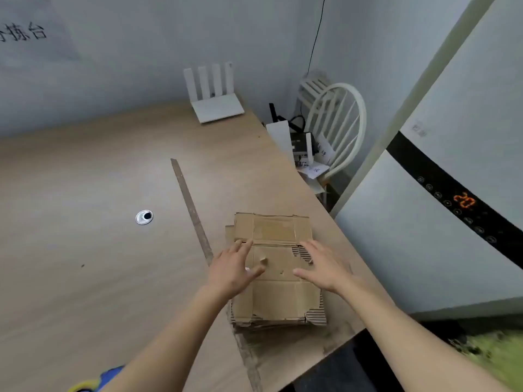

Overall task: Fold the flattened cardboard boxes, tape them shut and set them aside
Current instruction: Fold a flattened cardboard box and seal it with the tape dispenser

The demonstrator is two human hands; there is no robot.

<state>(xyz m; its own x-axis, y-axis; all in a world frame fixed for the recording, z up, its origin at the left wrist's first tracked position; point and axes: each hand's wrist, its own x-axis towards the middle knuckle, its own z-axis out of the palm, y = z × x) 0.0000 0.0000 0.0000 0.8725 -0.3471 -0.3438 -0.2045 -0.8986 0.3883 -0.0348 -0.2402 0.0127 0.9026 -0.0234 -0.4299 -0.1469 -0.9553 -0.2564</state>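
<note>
A stack of flattened brown cardboard boxes (278,298) lies near the right edge of the wooden table (99,250). The top sheet is worn, with a torn patch showing its corrugation. My left hand (235,268) reaches over the stack's left side, fingers straight and spread, thumb over the top sheet. My right hand (322,265) hovers over the stack's right side, fingers extended, close to the torn patch. Neither hand grips anything. Whether the fingertips touch the cardboard is unclear.
A white router (215,100) with several antennas stands at the table's far edge. A metal cable grommet (144,217) sits in the tabletop at left. A white chair (336,131) holding devices and papers stands past the right edge, beside a tall white appliance (441,210).
</note>
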